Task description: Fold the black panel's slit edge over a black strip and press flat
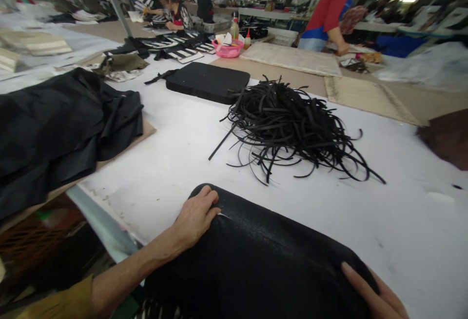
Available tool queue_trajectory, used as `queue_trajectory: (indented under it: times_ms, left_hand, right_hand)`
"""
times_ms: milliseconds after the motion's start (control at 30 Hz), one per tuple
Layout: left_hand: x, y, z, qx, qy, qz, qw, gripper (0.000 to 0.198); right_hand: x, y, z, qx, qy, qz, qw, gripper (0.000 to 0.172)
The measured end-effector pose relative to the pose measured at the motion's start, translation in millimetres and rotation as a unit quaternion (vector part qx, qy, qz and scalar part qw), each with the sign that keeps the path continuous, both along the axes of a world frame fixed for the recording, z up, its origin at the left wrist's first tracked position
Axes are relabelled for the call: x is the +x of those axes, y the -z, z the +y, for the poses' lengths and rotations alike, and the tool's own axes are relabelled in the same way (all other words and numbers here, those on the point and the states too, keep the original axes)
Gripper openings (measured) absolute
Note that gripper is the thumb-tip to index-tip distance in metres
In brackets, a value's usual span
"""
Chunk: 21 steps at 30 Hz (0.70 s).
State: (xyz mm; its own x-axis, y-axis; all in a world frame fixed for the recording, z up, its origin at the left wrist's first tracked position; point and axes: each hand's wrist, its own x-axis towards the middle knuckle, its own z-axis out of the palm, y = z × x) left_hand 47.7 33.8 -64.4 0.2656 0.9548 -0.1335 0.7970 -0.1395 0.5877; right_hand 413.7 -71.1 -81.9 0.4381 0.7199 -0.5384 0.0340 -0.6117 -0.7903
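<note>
A large black panel (263, 260) with rounded corners lies at the table's front edge, its near part running out of view at the bottom. It looks covered in smooth black fabric, with a fold or seam along its far side. My left hand (197, 214) grips the far left corner, fingers curled and pressed on the black material. At the right end, my right hand (380, 292) holds the edge, thumb on top and the other fingers partly hidden. Beyond the panel sits a tangled heap of thin black strips (292, 119). A stack of similar black panels (208, 80) lies behind it.
Black fabric (54, 124) is piled on the left over a board. A pink basket (228, 48) and bottles stand farther back, near pale boards (292, 58). A person in red (331, 7) bends over the table at back right. The white tabletop (164, 148) spreads between.
</note>
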Motion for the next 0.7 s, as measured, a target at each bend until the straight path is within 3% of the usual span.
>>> queue_trajectory:
  times_ms: [67, 133, 167, 267, 333, 500, 600, 700]
  left_hand:
    - [0, 3.1, -1, 0.014, -0.005, -0.001, 1.0, 0.008]
    - [-3, 9.2, 0, 0.024, 0.001, -0.012, 1.0, 0.015]
    - [-5, 13.4, 0, 0.027, 0.004, -0.017, 0.999, 0.019]
    - [-10, 26.8, 3, 0.052, 0.011, -0.019, 0.998, 0.025]
    - [-11, 32.7, 2, 0.079, 0.01, 0.0, 0.997, 0.027]
    - [-11, 32.1, -4, 0.143, 0.011, 0.024, 0.989, 0.032]
    - [-16, 26.7, -2, 0.104, -0.025, -0.057, 0.993, 0.024]
    - [-24, 22.8, 1, 0.063, -0.083, -0.118, 0.988, 0.022]
  right_hand:
    - [-6, -6.7, 2, 0.012, -0.004, -0.103, 0.995, 0.052]
    - [-10, -5.8, 3, 0.046, -0.054, -0.262, 0.962, 0.041]
    - [-11, -2.8, 4, 0.067, -0.084, -0.347, 0.932, 0.037]
    - [-13, 10.5, 6, 0.081, -0.167, -0.583, 0.791, 0.037]
    - [-13, 17.2, 8, 0.071, -0.19, -0.637, 0.744, 0.036]
    - [-8, 11.2, 16, 0.059, -0.183, -0.68, 0.707, 0.026]
    - [-6, -1.0, 15, 0.058, -0.162, -0.708, 0.685, 0.037]
    - [-10, -4.8, 5, 0.091, -0.184, -0.704, 0.68, 0.035]
